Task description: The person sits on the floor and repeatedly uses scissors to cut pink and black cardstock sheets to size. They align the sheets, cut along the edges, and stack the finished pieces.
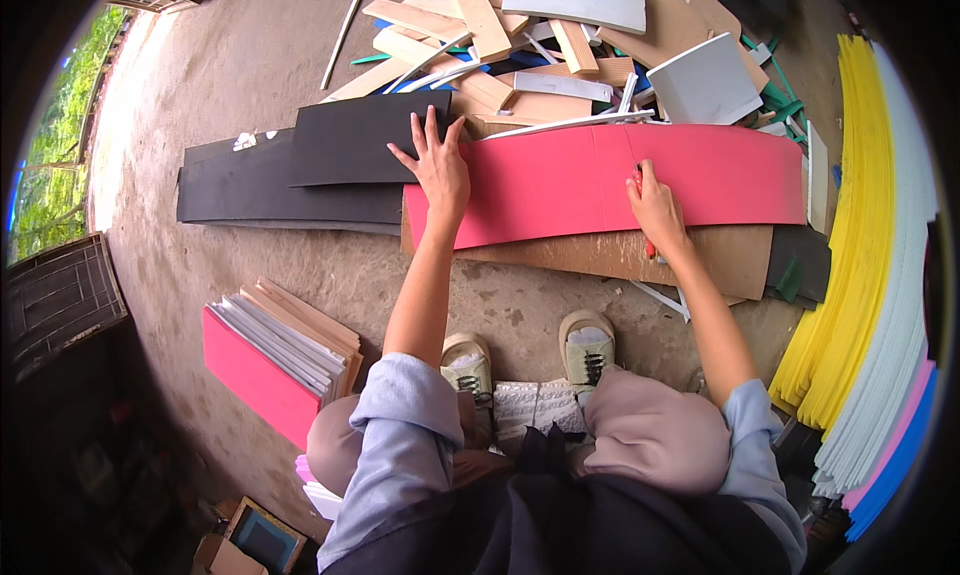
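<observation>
A long pink foam sheet (560, 175) lies across a worn brown board (640, 260) on the floor in front of me. My left hand (440, 170) is spread flat, its fingers on a black sheet (345, 140) that meets the pink sheet's left end. Fingers closed, my right hand (660, 215) grips a red utility knife (650, 249) over the right half of the pink sheet. The hand hides most of the knife, and I cannot tell whether its blade touches the foam. Faint straight lines run across the pink sheet near the knife.
Wood-coloured and white offcuts (480, 25) are heaped beyond the sheets. More black sheets (230, 190) lie to the left. A stack of cut panels (290, 345) stands left of my feet. Tall yellow sheets (850, 225) and pale blue sheets (885, 355) line the right side.
</observation>
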`<state>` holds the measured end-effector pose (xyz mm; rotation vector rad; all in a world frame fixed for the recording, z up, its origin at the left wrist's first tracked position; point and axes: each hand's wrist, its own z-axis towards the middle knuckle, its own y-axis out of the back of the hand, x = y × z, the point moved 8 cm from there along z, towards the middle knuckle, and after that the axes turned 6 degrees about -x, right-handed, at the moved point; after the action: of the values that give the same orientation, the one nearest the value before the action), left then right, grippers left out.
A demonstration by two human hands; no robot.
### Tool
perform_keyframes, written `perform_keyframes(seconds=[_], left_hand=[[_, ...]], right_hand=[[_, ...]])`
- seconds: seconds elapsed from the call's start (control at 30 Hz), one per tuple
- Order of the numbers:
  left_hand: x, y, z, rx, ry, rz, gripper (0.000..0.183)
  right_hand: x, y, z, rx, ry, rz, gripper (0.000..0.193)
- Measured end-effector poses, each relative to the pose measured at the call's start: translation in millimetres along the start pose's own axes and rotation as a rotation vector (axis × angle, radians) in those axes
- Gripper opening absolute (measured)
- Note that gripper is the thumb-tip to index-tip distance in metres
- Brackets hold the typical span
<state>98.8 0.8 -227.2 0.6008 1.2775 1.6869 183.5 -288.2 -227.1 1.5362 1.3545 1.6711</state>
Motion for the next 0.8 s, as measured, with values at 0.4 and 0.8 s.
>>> perform_keyframes(seconds=[0.4,0.8], left_hand=[[-133,-16,-17,0.209,-0.378,-0.429,0.089],[-155,-20,-46,0.289,-0.468,-0.315,0.102]], right_hand=[[-31,5,-2,-0.025,-0.138,0.087,0.036],[-70,17,-72,-0.001,-0.243,0.263,0.03]])
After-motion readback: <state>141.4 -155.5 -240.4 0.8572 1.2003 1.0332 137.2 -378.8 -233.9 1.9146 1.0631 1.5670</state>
